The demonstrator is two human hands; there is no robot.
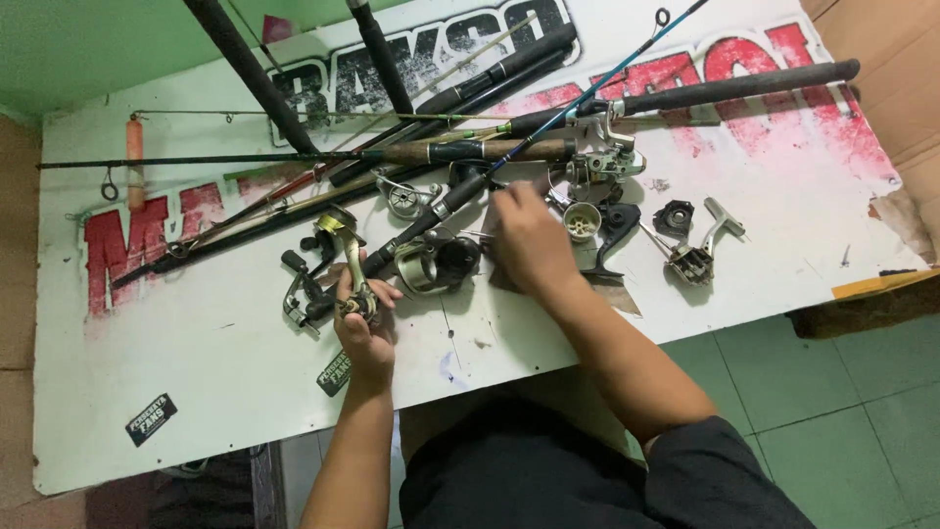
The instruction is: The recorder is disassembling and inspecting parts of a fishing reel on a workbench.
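My left hand [364, 328] grips a fishing reel body [345, 264] with a gold-coloured stem and a black crank handle, held just above the white board [176, 343]. My right hand [524, 240] reaches forward over the board, its fingers curled near a small part by a silver spool [582, 219]; whether it holds anything is hidden. Between the hands lies a dark spinning reel [436, 263] mounted on a black rod [460, 191].
Several fishing rods [441, 152] lie across the back of the board. A silver reel [607, 157], a black reel foot [615, 235], a black round part [674, 216] and a grey handle part [705, 245] lie at right. Cardboard [881, 59] stands at the far right.
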